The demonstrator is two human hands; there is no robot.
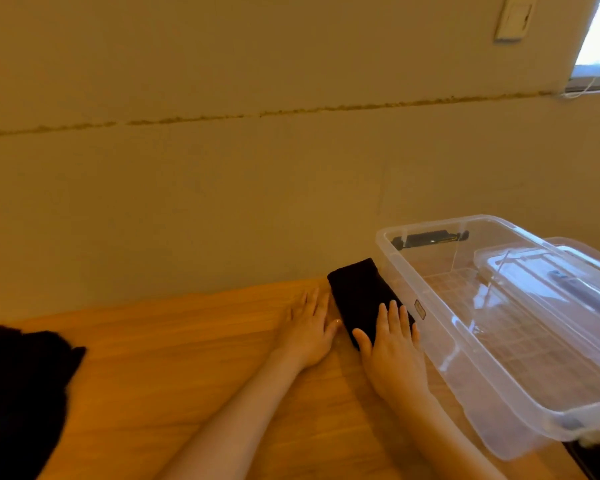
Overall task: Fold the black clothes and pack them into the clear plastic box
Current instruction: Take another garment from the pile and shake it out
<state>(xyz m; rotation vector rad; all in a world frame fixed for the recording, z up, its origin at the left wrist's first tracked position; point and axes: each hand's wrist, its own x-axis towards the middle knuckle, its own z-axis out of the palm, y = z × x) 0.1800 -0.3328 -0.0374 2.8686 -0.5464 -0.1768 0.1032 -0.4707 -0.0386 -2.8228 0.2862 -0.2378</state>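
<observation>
A folded black cloth (359,292) lies on the wooden table (174,368), tight against the left wall of the clear plastic box (440,317). My right hand (392,348) rests flat on the near end of that cloth with straight fingers. Just left of the cloth, my left hand (309,327) lies flat on the table, its thumb touching the cloth's edge. A heap of unfolded black clothes (21,389) sits at the table's far left. The box holds no clothes.
The box's clear lid (548,268) lies over its far right side. A black latch handle (430,239) shows at the box's far end. A plain wall (222,168) stands directly behind the table. The table's right edge runs under the box.
</observation>
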